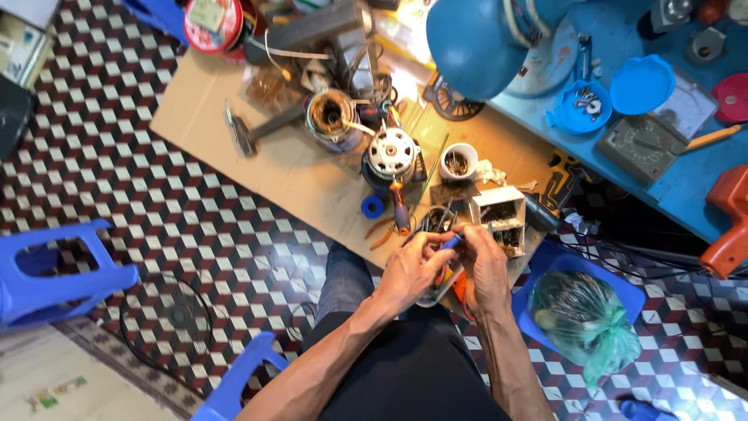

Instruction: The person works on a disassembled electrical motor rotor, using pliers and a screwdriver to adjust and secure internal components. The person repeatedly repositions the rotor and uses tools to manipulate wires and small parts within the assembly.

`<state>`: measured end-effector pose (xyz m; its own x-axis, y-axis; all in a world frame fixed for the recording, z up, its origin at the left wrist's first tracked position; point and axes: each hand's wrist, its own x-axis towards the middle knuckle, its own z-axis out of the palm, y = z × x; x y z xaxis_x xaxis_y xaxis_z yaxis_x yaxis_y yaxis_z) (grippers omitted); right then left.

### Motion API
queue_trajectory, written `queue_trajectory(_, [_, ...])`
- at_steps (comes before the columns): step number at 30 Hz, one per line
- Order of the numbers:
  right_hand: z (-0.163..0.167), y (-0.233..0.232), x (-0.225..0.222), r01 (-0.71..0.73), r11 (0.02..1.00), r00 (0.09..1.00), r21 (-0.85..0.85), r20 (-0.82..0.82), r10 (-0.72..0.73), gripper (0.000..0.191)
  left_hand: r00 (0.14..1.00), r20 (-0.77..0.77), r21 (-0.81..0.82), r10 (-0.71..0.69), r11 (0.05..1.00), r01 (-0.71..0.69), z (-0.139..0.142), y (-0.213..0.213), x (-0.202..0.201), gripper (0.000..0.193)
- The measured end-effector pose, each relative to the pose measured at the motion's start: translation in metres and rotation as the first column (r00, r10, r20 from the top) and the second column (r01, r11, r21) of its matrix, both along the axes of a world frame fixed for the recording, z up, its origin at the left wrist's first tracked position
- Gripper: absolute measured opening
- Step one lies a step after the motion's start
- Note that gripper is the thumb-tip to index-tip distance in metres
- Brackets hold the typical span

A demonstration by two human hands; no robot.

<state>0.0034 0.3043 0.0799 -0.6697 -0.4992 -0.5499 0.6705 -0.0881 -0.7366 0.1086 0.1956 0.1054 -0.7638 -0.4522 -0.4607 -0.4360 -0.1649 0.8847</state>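
Observation:
My left hand [413, 269] and my right hand [483, 265] meet over my lap at the near edge of a cardboard sheet [234, 132]. Together they pinch a small blue-handled tool [450, 242], its tip hidden by the fingers. Under the hands sits a small clear box [438, 290] of parts. Just beyond them stand a white compartment box [499, 214], an orange-handled screwdriver [400, 210] and a small electric motor [391, 152].
A blue lamp shade [475, 43] hangs over a blue bench [686, 187] with a meter [643, 144]. A blue bin [580, 308] with a green bag stands at right, blue stools [54, 273] at left, a fan guard [167, 316] on the tiled floor.

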Motion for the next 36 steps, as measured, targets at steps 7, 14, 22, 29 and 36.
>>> queue_trajectory(7, [-0.006,-0.04,-0.022,0.398,0.882,0.874,0.251,-0.396,-0.281,0.021,0.932,0.099,-0.07,-0.349,0.932,0.356,0.043,-0.062,-0.011,0.034])
queue_trajectory(14, [0.094,-0.055,0.001,0.467,0.798,0.85,0.38,-0.441,-0.287,0.025,0.815,-0.186,-0.123,-0.548,0.836,0.534,0.076,-0.199,0.035,0.025])
queue_trajectory(22, [0.14,-0.223,0.082,0.083,0.811,0.841,0.579,-0.477,0.255,0.028,0.734,-0.335,-0.478,-0.591,0.778,0.409,0.065,-0.337,0.015,0.026])
queue_trajectory(29, [0.144,-0.251,0.09,0.068,0.716,0.838,0.695,-0.429,0.336,0.027,0.73,-0.303,-0.484,-0.613,0.759,0.436,0.061,-0.369,0.027,0.027])
queue_trajectory(36, [0.147,-0.261,0.106,0.09,0.626,0.862,0.775,-0.375,0.34,0.026,0.696,-0.307,-0.434,-0.649,0.746,0.505,0.061,-0.385,0.035,0.026])
